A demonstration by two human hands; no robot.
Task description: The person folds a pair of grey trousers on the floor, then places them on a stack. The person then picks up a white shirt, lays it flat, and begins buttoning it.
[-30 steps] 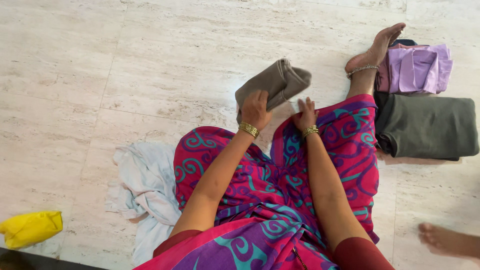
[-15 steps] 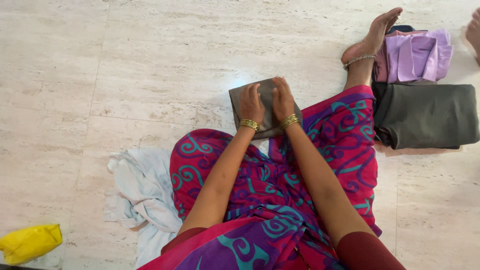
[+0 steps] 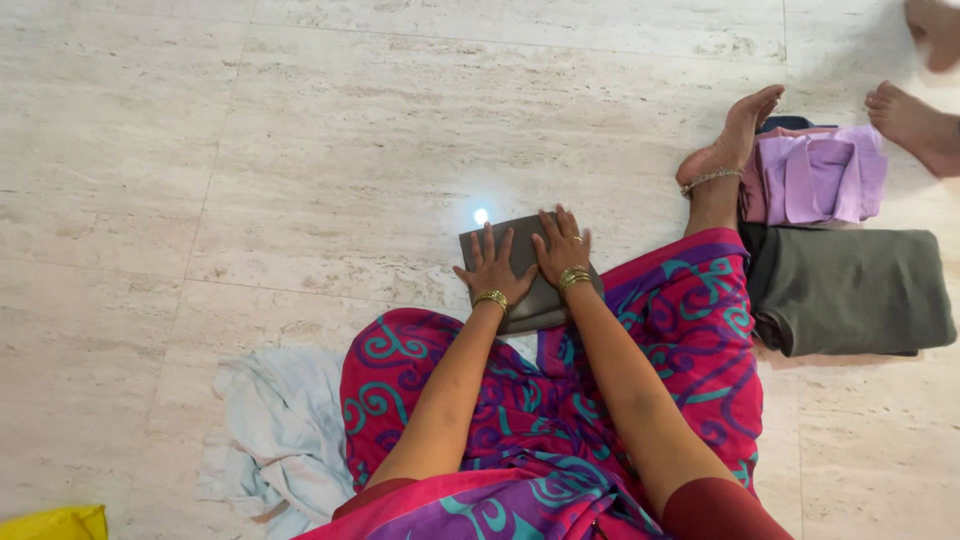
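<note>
The person is sitting on the pale stone floor (image 3: 330, 150) with both hands lying flat on a folded grey-brown cloth (image 3: 527, 300). That cloth is resting on the floor just past the knees, at about twelve o'clock from the body, its near edge meeting the pink and purple patterned garment (image 3: 560, 400) covering the lap.

The left hand (image 3: 492, 268) is lying palm down on the left half of the cloth, fingers spread and pointing away, gripping nothing. The right hand (image 3: 560, 248) is pressing flat on the right half, fingers slightly fanned, sitting just beside the left hand with a narrow strip of cloth showing between them. Both wrists are wearing gold bangles. The cloth is lying directly under both palms, its corners showing beyond the fingertips at eleven o'clock and below the wrists at five o'clock.

At two o'clock, well apart from the hands, a folded lilac garment (image 3: 820, 175) is sitting beside a larger folded dark grey garment (image 3: 850, 290), next to the person's outstretched foot (image 3: 725, 150). At seven o'clock a crumpled white cloth (image 3: 275, 430) is lying on the floor, and a yellow item (image 3: 50, 522) is peeking in at the lower left corner. Another person's foot (image 3: 915, 125) is showing at the upper right edge.
</note>
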